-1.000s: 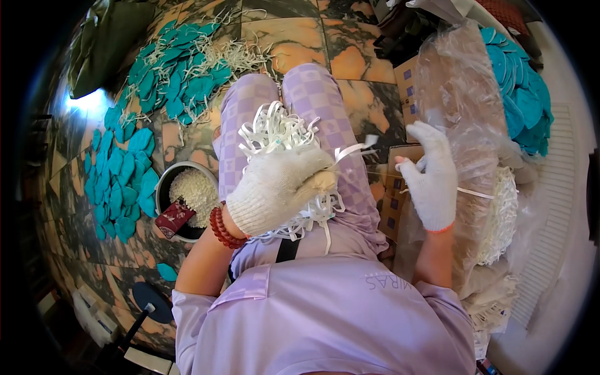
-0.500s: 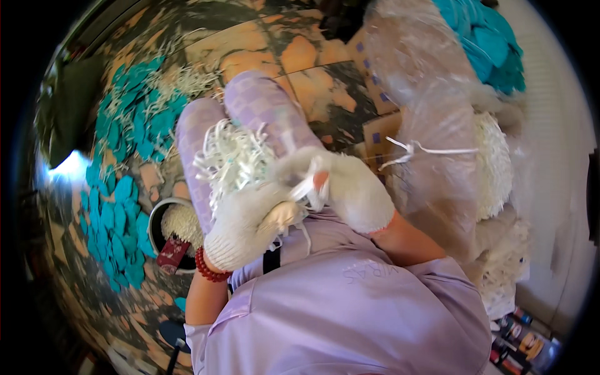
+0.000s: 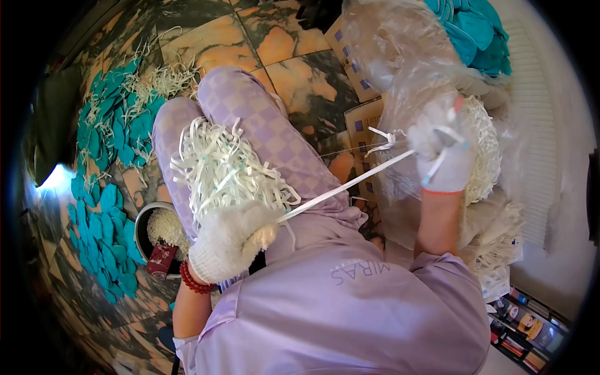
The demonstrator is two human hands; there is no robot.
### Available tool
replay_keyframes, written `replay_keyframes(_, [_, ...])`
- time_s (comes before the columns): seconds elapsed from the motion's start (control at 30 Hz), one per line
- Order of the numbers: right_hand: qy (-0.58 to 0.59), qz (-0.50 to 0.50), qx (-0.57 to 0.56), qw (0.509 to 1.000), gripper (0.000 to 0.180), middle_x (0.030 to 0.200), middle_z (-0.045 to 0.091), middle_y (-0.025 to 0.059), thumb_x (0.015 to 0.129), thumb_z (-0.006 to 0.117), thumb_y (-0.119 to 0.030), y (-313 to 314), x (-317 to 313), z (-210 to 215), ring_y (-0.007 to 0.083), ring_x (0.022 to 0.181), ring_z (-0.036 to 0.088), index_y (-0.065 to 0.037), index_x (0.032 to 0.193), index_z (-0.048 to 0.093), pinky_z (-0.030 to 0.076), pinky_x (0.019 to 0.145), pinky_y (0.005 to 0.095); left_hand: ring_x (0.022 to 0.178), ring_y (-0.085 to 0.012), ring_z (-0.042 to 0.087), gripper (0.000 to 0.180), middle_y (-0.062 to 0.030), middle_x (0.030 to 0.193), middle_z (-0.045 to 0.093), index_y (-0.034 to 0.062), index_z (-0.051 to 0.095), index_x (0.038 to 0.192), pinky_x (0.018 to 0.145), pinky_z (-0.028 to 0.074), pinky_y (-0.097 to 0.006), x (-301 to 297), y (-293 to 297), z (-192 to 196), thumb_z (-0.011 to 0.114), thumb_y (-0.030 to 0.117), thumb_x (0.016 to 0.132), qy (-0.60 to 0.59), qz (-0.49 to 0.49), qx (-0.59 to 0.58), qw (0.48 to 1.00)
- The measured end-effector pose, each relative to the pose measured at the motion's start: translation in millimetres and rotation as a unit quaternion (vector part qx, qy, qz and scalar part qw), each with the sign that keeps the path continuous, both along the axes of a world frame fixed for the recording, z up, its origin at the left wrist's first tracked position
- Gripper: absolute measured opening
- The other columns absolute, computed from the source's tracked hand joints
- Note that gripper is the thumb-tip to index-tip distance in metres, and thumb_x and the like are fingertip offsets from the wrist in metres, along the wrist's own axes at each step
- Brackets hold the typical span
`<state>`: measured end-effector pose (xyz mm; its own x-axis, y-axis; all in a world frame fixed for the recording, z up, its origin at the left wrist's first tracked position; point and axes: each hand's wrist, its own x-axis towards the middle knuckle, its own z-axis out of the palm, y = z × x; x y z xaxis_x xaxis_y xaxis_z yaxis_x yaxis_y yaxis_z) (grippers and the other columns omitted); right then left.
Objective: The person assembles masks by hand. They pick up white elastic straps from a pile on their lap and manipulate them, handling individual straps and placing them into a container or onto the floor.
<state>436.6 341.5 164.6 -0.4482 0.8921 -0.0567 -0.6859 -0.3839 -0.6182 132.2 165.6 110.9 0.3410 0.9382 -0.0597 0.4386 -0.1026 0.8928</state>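
A long, flat white strap (image 3: 350,185) is stretched in a straight slanting line between my two hands. My left hand (image 3: 226,240), in a white knit glove, is closed on its lower end above my lap. Out to the right, beside the plastic bag, my gloved right hand (image 3: 440,150) is closed on the upper end, with a short length crossing its fingers. A reddish tip shows on one right finger. On my thighs lies a tangled heap of white straps (image 3: 228,169), just beyond my left hand. Another white strap with a knot (image 3: 382,141) hangs near the bag.
Teal flat fabric pieces (image 3: 106,234) and loose white straps cover the floor at left. A round pot (image 3: 139,228) with white contents and a dark red object stands beside my leg. At right are a clear plastic bag (image 3: 400,69), cardboard boxes (image 3: 362,122) and more teal pieces (image 3: 478,37).
My right hand has moved up and right, away from my left hand, drawing the strap out straight. My left hand has shifted slightly left and down, still closed.
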Motion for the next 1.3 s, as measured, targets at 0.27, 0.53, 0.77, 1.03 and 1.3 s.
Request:
replay_keyframes(0.27, [-0.112, 0.034, 0.047, 0.992, 0.032, 0.060, 0.036, -0.0028, 0.106, 0.045, -0.034, -21.0, -13.0, -1.4, 0.0097, 0.050, 0.035, -0.013, 0.081, 0.047, 0.031, 0.045, 0.0267, 0.067, -0.0308, 0.061, 0.013, -0.0115, 0.078, 0.059, 0.0067, 0.066, 0.098, 0.062, 0.048, -0.037, 0.2, 15.2, 0.2, 0.058, 0.016, 0.094, -0.041, 0.009, -0.046, 0.998])
replay_keyframes(0.53, [-0.397, 0.100, 0.465, 0.785, 0.016, 0.076, 0.060, 0.0065, 0.082, 0.071, -0.003, -93.2, -81.8, -31.7, 0.0197, 0.060, 0.057, -0.009, 0.082, 0.056, 0.043, 0.052, 0.0274, 0.066, -0.0063, 0.054, 0.015, -0.0011, 0.081, 0.060, 0.0026, 0.058, 0.105, 0.058, 0.045, -0.021, 2.7, 7.6, 2.6, 0.057, 0.012, 0.093, -0.303, 0.144, -0.326, 0.884])
replay_keyframes(0.77, [-0.483, 0.181, 0.542, 0.663, 0.022, 0.081, 0.062, -0.0015, 0.075, 0.078, -0.026, -100.9, -76.3, -15.8, 0.0209, 0.066, 0.062, -0.016, 0.085, 0.062, 0.047, 0.055, 0.0336, 0.068, -0.0056, 0.053, 0.020, -0.0015, 0.084, 0.062, 0.0026, 0.059, 0.108, 0.059, 0.043, -0.020, 2.1, -0.2, -14.1, 0.059, 0.016, 0.092, -0.373, 0.272, -0.343, 0.818])
replay_keyframes(1.03, [-0.515, 0.276, 0.579, 0.569, 0.022, 0.082, 0.060, -0.0017, 0.075, 0.077, -0.032, -102.5, -57.0, -5.2, 0.0187, 0.066, 0.063, -0.019, 0.088, 0.065, 0.049, 0.054, 0.0331, 0.079, -0.0058, 0.052, 0.026, 0.0010, 0.089, 0.059, 0.0027, 0.062, 0.107, 0.070, 0.041, -0.021, -4.2, -6.3, -13.5, 0.056, 0.026, 0.099, -0.205, 0.409, -0.176, 0.872])
replay_keyframes(1.3, [-0.602, 0.300, 0.562, 0.481, 0.016, 0.087, 0.062, 0.0007, 0.079, 0.074, -0.026, -104.5, -28.1, -18.0, 0.0181, 0.066, 0.064, -0.018, 0.090, 0.067, 0.051, 0.054, 0.0312, 0.062, -0.0061, 0.039, 0.031, 0.0031, 0.074, 0.047, 0.0001, 0.062, 0.103, 0.057, 0.030, -0.022, -15.1, -11.7, -14.4, 0.052, 0.029, 0.102, -0.220, 0.502, -0.099, 0.830])
